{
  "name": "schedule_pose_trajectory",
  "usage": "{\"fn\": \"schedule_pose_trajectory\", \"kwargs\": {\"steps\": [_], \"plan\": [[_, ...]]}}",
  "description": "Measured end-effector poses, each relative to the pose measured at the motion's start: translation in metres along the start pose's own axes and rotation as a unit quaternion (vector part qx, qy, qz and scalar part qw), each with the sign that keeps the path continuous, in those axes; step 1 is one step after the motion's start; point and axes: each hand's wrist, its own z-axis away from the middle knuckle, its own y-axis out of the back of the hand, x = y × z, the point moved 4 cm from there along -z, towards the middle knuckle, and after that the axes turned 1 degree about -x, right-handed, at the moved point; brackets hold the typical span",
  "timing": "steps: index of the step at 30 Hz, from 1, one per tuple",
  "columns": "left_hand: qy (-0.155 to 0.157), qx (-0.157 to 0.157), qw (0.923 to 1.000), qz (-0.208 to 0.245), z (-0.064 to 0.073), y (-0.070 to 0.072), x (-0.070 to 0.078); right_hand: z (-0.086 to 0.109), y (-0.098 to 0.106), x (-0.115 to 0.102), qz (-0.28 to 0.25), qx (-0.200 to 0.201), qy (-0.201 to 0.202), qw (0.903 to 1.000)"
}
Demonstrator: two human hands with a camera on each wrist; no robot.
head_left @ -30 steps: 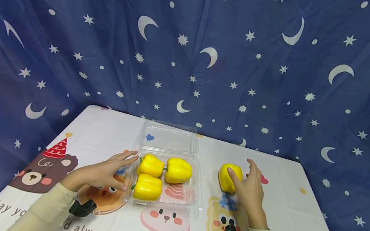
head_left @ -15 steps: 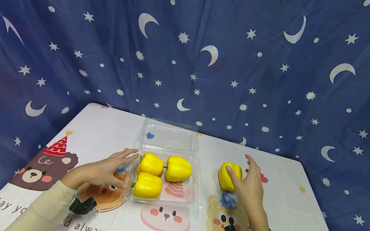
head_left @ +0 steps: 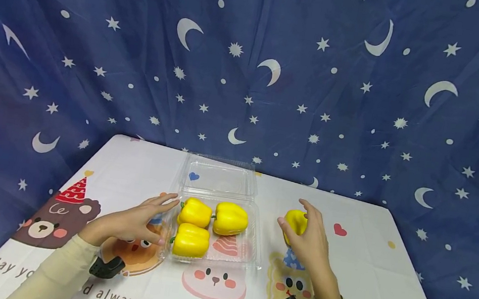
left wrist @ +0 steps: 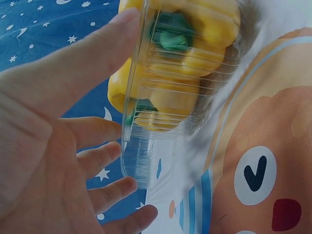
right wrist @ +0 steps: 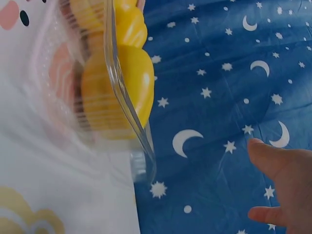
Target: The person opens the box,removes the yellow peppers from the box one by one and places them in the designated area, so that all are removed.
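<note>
Three yellow bell peppers (head_left: 231, 219) lie in a clear plastic clamshell box (head_left: 244, 255), their green stems toward the left. My left hand (head_left: 136, 221) is spread at the box's left side. In the left wrist view the left thumb (left wrist: 112, 44) overlaps the rim, with fingertips beside the wall. A further yellow bell pepper (head_left: 295, 223) stands on the table right of the box. My right hand (head_left: 310, 243) is over it, thumb and fingers spread to either side, hiding its right part. The right wrist view shows right fingers (right wrist: 273, 156) apart, with nothing between them.
The box's lid (head_left: 220, 179) is folded back behind it. A white tablecloth (head_left: 369, 265) with cartoon animals covers the table. A dark blue curtain (head_left: 249, 71) with moons and stars hangs behind the table's far edge. Each wrist wears a black strap (head_left: 107, 268).
My right hand has shifted left over the single pepper, its thumb passing from the pepper's middle to its left side. The left hand and the box have stayed in place.
</note>
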Motion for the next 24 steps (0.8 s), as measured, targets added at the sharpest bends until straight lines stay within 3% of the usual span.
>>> {"fn": "schedule_pose_trajectory", "kwargs": {"steps": [13, 24], "plan": [[-0.012, 0.004, 0.9999, -0.002, 0.0, 0.0, 0.001, 0.011, -0.024, -0.017, -0.025, 0.003, 0.085, 0.996], [-0.002, 0.001, 1.0, -0.004, 0.001, 0.002, 0.003, 0.012, -0.041, -0.027, -0.046, -0.038, 0.14, 0.9884]]}}
